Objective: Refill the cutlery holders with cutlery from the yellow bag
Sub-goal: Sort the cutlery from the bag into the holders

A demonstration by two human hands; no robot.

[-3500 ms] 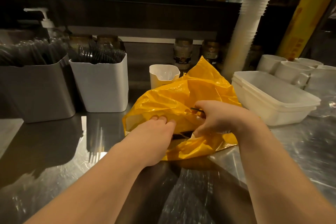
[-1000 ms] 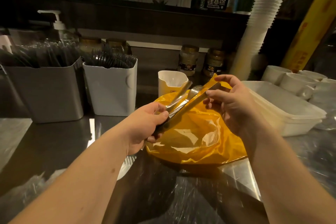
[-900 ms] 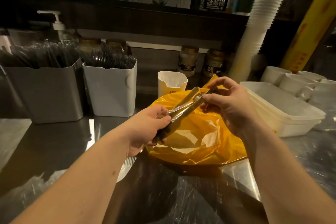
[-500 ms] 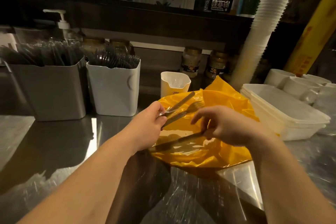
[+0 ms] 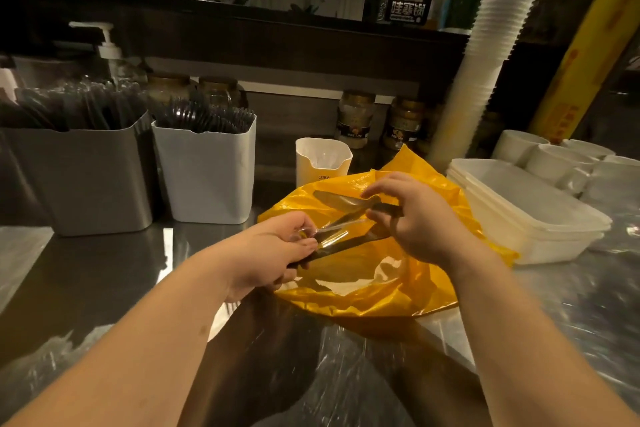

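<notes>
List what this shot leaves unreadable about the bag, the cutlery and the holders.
Head view only:
Yellow bag contents: hidden by its own folds.
Cutlery bundle in the left hand: clear plastic, dim light; count unclear.
Piece pinched by the right hand: type unclear.
Grey holder: cut off at left edge.
White holder: opaque walls hide fill level.

A glossy, crinkled plastic yellow bag [image 5: 398,274] is seen on a reflective steel counter [image 5: 104,274]; matt plastic holders [image 5: 207,177] stand at ten o'clock.
</notes>
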